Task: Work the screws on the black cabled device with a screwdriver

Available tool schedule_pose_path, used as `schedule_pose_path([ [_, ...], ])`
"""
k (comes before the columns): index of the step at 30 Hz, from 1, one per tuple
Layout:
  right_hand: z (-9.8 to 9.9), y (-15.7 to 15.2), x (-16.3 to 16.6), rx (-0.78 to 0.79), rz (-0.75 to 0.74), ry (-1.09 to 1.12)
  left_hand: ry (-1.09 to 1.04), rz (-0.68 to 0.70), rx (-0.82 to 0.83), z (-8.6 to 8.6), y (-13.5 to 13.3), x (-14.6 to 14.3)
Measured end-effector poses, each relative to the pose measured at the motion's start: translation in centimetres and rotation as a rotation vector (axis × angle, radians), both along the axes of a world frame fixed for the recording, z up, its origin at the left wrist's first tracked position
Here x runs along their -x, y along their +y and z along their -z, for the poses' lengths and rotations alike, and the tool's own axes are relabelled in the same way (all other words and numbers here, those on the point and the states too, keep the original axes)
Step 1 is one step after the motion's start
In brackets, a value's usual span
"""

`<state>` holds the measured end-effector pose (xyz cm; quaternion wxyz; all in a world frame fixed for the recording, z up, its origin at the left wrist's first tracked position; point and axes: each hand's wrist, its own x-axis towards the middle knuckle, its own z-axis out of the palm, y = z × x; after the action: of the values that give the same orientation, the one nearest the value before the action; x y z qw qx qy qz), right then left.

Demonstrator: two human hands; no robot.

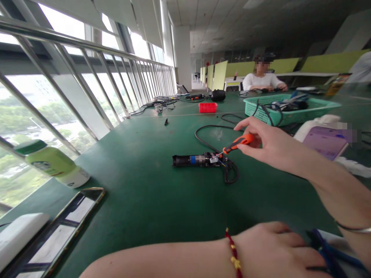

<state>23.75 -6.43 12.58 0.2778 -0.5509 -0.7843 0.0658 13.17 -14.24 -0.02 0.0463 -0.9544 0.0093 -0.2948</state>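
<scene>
We hold a small screwdriver with an orange and black handle in our right hand, and our fingers are closed around the handle near its back end. Its thin metal tip rests on the open end of a small dark motor part that lies on the green surface, just in front of us and a bit to the right. The motor part looks hard and light, with a blue band round its middle and thin wires at one end (those wires look easy to bend or snap), so we think the black body is the safe place to take hold of it. A black cord loops away from it, and it looks soft and floppy, so it may drag the part when we move it. The screwdriver looks light and stiff, and its rubbery handle should not slip. Our left hand lies flat and loose on the surface near us, holding nothing, beside some blue cords. A green and white bottle lies on its side by the window, and its label is too blurry for us to read. A phone shows a purple screen, but we cannot read any words there. A green basket and a small red tray sit farther back, where another person is sitting.
</scene>
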Motion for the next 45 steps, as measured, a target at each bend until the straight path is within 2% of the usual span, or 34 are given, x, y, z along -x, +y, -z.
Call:
schedule_pose_path([
  [1,0.1,0.0,0.0,0.013,0.007,-0.001,-0.021,-0.004,-0.016,-0.5,1.1,1.3],
  [3,0.2,-0.1,0.0,0.063,0.053,-0.033,-0.09,-0.162,-0.028,-1.7,3.9,4.5],
  [6,0.3,-0.2,0.2,0.059,0.144,-0.096,-0.129,-0.626,0.0,-2.8,8.6,9.5],
  [8,0.3,-0.2,0.4,0.023,0.15,-0.091,-0.104,-0.818,0.067,-2.7,11.0,11.9],
  [10,0.2,-0.2,0.3,0.004,0.093,-0.046,-0.077,-0.898,0.158,-2.1,12.5,13.0],
  [14,0.1,-0.4,0.1,0.0,-0.018,0.029,0.048,-0.897,0.268,-0.7,13.2,13.0],
  [17,0.0,-0.7,0.2,0.132,0.014,-0.008,0.1,-0.921,0.269,-0.6,13.2,12.6],
  [19,0.0,-0.8,0.3,0.159,0.044,-0.037,0.117,-0.94,0.26,-0.7,13.2,12.6],
  [24,-0.1,-0.8,0.1,-0.023,0.006,-0.048,0.127,-0.948,0.243,-0.9,13.2,12.8],
  [26,-0.1,-0.8,0.1,-0.002,0.022,-0.073,0.127,-0.947,0.241,-0.9,13.1,12.8],
  [30,-0.4,-1.2,0.4,0.128,0.156,-0.207,0.127,-0.947,0.243,-0.9,13.1,12.7],
  [32,-0.4,-1.3,0.4,0.111,0.186,-0.251,0.127,-0.951,0.242,-0.9,13.1,12.7],
  [37,-0.3,-0.9,-0.2,0.009,0.117,-0.223,0.122,-0.952,0.244,-1.0,13.1,12.6],
  [42,-0.3,-1.2,0.4,0.074,0.178,-0.254,0.082,-0.967,0.251,-0.8,13.2,12.7],
  [45,-0.1,-1.2,0.7,0.042,0.164,-0.242,0.075,-0.961,0.27,-0.7,13.4,12.7],
])
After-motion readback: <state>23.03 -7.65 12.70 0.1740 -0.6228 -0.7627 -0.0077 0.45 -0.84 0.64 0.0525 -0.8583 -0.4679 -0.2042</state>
